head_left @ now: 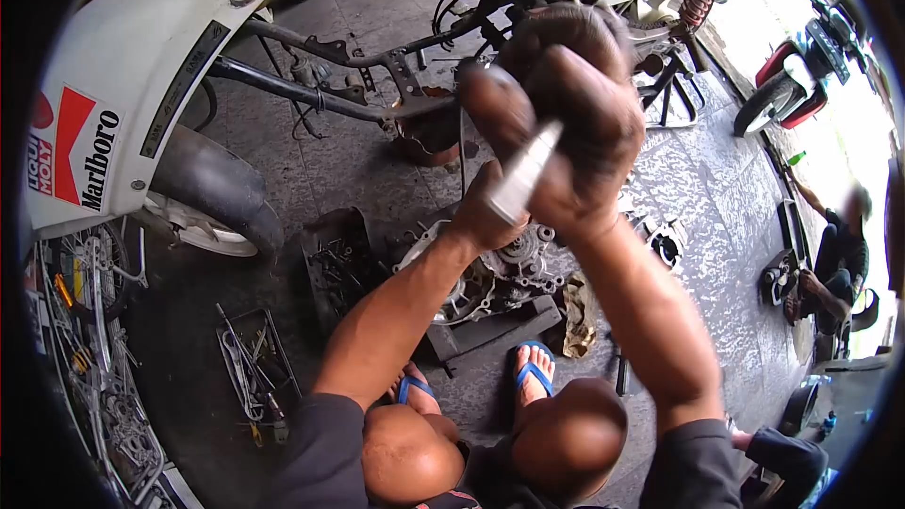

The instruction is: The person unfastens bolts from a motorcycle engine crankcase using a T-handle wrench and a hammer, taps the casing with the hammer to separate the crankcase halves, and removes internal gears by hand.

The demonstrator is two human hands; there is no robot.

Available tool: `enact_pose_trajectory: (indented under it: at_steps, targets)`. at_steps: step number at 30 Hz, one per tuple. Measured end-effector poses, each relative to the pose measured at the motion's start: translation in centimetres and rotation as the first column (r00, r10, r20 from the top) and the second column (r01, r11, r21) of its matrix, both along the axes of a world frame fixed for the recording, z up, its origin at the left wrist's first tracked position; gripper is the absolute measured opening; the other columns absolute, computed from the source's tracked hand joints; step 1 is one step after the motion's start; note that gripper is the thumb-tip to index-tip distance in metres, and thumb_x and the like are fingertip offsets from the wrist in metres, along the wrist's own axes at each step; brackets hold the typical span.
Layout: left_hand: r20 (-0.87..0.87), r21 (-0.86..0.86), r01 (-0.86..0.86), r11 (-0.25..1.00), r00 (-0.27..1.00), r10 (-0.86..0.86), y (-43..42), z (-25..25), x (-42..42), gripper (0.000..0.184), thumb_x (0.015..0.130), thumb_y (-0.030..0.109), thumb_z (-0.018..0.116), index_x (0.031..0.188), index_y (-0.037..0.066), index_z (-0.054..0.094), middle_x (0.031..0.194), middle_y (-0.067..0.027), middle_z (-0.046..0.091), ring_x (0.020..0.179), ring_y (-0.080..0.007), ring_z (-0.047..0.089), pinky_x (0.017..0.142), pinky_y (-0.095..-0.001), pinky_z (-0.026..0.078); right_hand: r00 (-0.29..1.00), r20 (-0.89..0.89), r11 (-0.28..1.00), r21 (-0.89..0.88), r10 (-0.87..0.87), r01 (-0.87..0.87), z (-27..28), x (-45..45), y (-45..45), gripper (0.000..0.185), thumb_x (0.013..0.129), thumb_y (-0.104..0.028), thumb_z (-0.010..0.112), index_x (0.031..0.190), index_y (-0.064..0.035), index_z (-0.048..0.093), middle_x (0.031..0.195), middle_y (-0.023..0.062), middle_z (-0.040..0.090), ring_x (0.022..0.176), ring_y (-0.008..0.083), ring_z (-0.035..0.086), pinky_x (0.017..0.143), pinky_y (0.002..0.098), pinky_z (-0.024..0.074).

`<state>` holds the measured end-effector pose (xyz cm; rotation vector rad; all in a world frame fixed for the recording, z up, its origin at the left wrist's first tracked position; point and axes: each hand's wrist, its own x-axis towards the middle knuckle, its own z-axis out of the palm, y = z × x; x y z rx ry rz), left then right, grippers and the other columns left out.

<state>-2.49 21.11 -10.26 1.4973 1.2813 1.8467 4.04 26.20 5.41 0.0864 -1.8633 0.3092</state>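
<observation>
My right hand [584,104] is raised close to the camera, its fingers curled round a pale metal bar-like tool [526,170] that slants down to the left. My left hand [483,212] is lower and behind the tool's near end; its fingers are mostly hidden, so its hold cannot be made out. Below both hands lies an opened engine block [518,269] with round gears and metal housings, partly covered by my forearms. It rests by a dark metal stand [495,332] in front of my feet.
A tray of small parts [339,264] and a tool tray [255,363] lie on the left. A motorcycle wheel [212,193] and frame [311,85] stand beyond. Crumpled brown paper [579,316] lies right of the engine. One person [839,254] sits far right; another's leg [787,457] shows lower right.
</observation>
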Motion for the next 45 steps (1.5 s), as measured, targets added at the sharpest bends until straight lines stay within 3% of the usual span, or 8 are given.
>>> enact_pose_trajectory:
  at_steps: [7, 12, 17, 21, 29, 34, 39, 45]
  targets:
    - [0.072, -0.232, -0.038, 0.972, 0.996, 0.057, -2.0, -0.6, 0.2, 0.051, 0.1, 0.033, 0.058, 0.059, 0.006, 0.045, 0.048, 0.0022, 0.039, 0.047, -0.0081, 0.035, 0.046, -0.0351, 0.027, 0.104, -0.684, -0.563, -0.669, 0.722, -0.485, -1.0, 0.4, 3.2, 0.05, 0.102, -0.042, 0.042, 0.071, -0.0055, 0.054, 0.088, 0.0254, 0.068, 0.073, 0.0324, 0.07, 0.052, 0.0321, 0.0534]
    - [0.042, -0.181, -0.156, 0.971, 0.985, 0.166, -1.3, -1.1, 0.0, 0.057, 0.1, 0.042, 0.055, 0.057, 0.006, 0.046, 0.046, 0.0012, 0.036, 0.047, -0.0102, 0.036, 0.047, -0.0365, 0.028, 0.953, -0.098, 0.206, -0.965, 0.285, -0.161, 1.4, 0.3, -1.7, 0.038, 0.091, -0.033, 0.068, 0.105, 0.0009, 0.059, 0.075, 0.0067, 0.06, 0.063, 0.0136, 0.062, 0.056, 0.0259, 0.0496]
    - [-0.016, -0.22, -0.176, 0.96, 0.984, 0.177, -1.4, -0.5, 0.3, 0.057, 0.1, 0.042, 0.056, 0.056, 0.005, 0.048, 0.047, 0.0015, 0.039, 0.049, -0.0092, 0.036, 0.047, -0.0365, 0.028, 0.058, 0.993, 0.878, -0.116, 0.101, 0.464, 10.7, -1.4, 1.0, 0.023, 0.085, -0.016, 0.065, 0.092, 0.0054, 0.067, 0.083, 0.0119, 0.072, 0.064, 0.0163, 0.07, 0.055, 0.0335, 0.0553]
    - [-0.007, -0.211, -0.157, 0.965, 0.987, 0.159, -1.2, -0.5, -0.3, 0.054, 0.1, 0.04, 0.056, 0.061, 0.003, 0.051, 0.048, 0.0005, 0.04, 0.05, -0.009, 0.036, 0.048, -0.0366, 0.028, 0.745, 0.531, 0.824, 0.564, -0.404, 0.045, 5.8, -1.6, 1.5, 0.024, 0.076, -0.011, 0.069, 0.1, -0.0094, 0.068, 0.082, 0.0098, 0.07, 0.07, 0.0238, 0.07, 0.054, 0.0351, 0.0531]
    - [-0.088, 0.007, -0.197, 0.98, 0.976, 0.197, 0.1, -1.9, 1.0, 0.052, 0.099, 0.038, 0.059, 0.063, 0.002, 0.049, 0.05, -0.0016, 0.038, 0.054, -0.0079, 0.035, 0.049, -0.0359, 0.03, 0.993, -0.097, 0.976, -0.212, -0.062, 0.04, -1.5, -0.2, 0.4, 0.023, 0.093, -0.029, 0.064, 0.088, -0.0075, 0.069, 0.098, 0.0078, 0.068, 0.094, 0.024, 0.064, 0.081, 0.0355, 0.0484]
    - [0.088, -0.296, -0.036, 0.955, 0.994, 0.065, -1.2, -1.5, 0.6, 0.055, 0.098, 0.043, 0.059, 0.063, 0.002, 0.048, 0.051, 0.0006, 0.036, 0.055, -0.0081, 0.033, 0.048, -0.0365, 0.029, 0.106, -0.692, -0.507, -0.616, 0.714, -0.603, -1.3, 1.7, 4.0, 0.042, 0.104, -0.04, 0.042, 0.092, -0.0053, 0.063, 0.092, 0.0124, 0.066, 0.105, 0.03, 0.064, 0.059, 0.0355, 0.0495]
    - [-0.004, -0.29, -0.091, 0.953, 0.996, 0.093, -1.0, -1.3, 0.8, 0.056, 0.098, 0.044, 0.058, 0.063, 0.002, 0.05, 0.051, 0.0009, 0.038, 0.056, -0.0082, 0.035, 0.049, -0.0356, 0.029, 0.977, -0.146, 0.163, -0.972, 0.154, -0.171, 1.5, 2.3, -0.2, 0.03, 0.096, -0.031, 0.059, 0.102, -0.0018, 0.062, 0.074, 0.0042, 0.059, 0.056, 0.0148, 0.056, 0.051, 0.0292, 0.0459]
    - [-0.033, -0.314, -0.081, 0.946, 0.997, 0.074, -1.2, -2.5, 0.2, 0.057, 0.099, 0.046, 0.057, 0.062, 0.003, 0.05, 0.051, 0.0008, 0.038, 0.055, -0.0086, 0.036, 0.049, -0.0355, 0.03, 0.285, 0.948, 0.832, -0.268, 0.138, 0.487, 8.9, 0.4, 2.6, 0.016, 0.087, -0.011, 0.06, 0.099, -0.0027, 0.066, 0.081, 0.0106, 0.07, 0.065, 0.019, 0.069, 0.056, 0.0336, 0.0579]
